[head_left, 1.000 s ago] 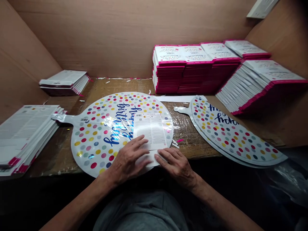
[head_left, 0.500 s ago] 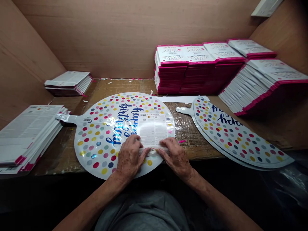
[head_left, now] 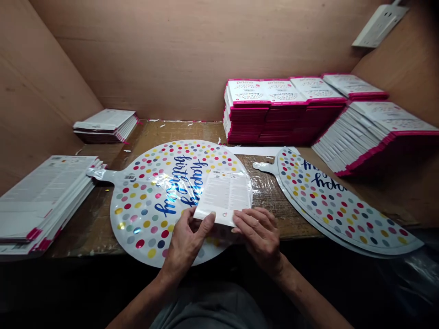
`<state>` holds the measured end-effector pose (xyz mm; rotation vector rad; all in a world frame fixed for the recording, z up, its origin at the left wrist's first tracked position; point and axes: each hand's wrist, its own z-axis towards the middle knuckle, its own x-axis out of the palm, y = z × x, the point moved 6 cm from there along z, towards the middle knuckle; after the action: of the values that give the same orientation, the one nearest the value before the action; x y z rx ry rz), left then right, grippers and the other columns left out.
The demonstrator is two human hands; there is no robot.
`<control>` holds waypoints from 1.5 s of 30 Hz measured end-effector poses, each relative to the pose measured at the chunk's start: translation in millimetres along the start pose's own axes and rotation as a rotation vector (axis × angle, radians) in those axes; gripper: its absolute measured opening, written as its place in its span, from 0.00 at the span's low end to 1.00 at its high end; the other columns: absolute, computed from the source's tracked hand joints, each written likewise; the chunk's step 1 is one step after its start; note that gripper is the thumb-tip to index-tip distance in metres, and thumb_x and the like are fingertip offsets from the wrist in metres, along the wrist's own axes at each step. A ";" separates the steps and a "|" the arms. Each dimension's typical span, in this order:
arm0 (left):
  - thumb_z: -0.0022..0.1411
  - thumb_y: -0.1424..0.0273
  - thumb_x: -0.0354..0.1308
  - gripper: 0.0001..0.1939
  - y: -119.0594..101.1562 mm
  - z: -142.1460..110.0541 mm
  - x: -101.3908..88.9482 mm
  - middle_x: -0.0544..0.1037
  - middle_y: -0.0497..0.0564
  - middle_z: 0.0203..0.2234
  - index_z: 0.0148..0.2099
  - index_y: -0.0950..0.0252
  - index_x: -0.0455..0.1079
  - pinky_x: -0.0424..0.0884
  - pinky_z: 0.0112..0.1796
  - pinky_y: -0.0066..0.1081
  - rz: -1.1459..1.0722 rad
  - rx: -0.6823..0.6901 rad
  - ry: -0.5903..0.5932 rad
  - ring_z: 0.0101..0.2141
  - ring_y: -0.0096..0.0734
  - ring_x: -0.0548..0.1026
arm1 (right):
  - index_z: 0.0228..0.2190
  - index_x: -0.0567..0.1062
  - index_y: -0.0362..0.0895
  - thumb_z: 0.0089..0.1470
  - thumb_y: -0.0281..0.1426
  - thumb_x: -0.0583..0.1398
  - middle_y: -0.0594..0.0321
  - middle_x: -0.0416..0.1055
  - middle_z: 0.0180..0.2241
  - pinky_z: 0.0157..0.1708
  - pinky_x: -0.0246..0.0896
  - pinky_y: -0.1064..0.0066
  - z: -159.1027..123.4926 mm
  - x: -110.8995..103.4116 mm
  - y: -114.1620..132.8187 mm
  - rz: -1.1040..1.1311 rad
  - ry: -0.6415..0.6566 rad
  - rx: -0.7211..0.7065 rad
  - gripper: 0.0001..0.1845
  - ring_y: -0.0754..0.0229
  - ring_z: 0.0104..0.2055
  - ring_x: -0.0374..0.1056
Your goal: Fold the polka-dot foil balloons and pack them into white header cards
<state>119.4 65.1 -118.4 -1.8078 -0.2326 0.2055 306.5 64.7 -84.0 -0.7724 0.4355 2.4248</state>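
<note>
White card with fine print makes up the flat packet [head_left: 224,194] between our two hands, above the near right part of the round, polka-dot "happy birthday" foil balloon [head_left: 144,201]. Our left hand [head_left: 185,242] is partly closed, its thumb on top of the packet's near left corner and its fingers curled around the side. Our right hand [head_left: 264,237] has its fingers bent close together over the near right corner; we cannot tell where its thumb presses. The near edge looks folded, so we would do best to line up both corners, then crease with even pressure from the middle outward, gripping lightly so that the panel stays unbuckled. Keeping nails off the foil seems wise too, since such thin film probably scratches. The balloon is glossy and smooth, with a narrow silvery neck, while folded balloons [head_left: 329,210] form a layered half-circle at our right. Matte, pink-edged packet stacks [head_left: 281,93] stand squarely by the plywood wall [head_left: 154,59], and white printed packets [head_left: 48,183] fan slightly at our left on the brown, tape-shiny cardboard [head_left: 270,196].
</note>
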 end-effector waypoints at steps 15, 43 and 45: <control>0.46 0.56 0.71 0.22 -0.3 50.9 -79.0 0.80 0.51 0.26 0.35 0.68 0.74 0.75 0.30 0.29 -0.323 0.034 -0.258 0.28 0.34 0.78 | 0.28 0.70 0.45 0.59 0.29 0.58 0.62 0.70 0.28 0.26 0.55 0.72 117.0 143.6 23.2 0.201 0.582 0.101 0.07 0.61 0.28 0.65; 0.63 0.48 0.49 0.25 -31.0 63.9 -221.6 0.80 0.60 0.29 0.33 0.64 0.72 0.68 0.34 0.42 1.331 -0.194 -0.459 0.36 0.57 0.79 | 0.33 0.77 0.42 0.67 0.37 0.50 0.54 0.77 0.35 0.30 0.58 0.72 183.2 245.7 101.8 0.115 0.888 0.078 0.20 0.58 0.35 0.74; 0.66 0.51 0.45 0.24 -21.8 53.3 -214.1 0.81 0.60 0.32 0.36 0.63 0.73 0.67 0.33 0.39 1.314 -0.227 -0.438 0.38 0.55 0.79 | 0.35 0.78 0.40 0.66 0.36 0.52 0.49 0.78 0.37 0.32 0.63 0.71 203.7 271.2 120.3 0.033 0.932 0.058 0.18 0.54 0.38 0.75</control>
<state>-102.1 63.2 -106.6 -1.8604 0.6986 1.5394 -37.2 170.9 -73.7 -1.8542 0.8500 1.9249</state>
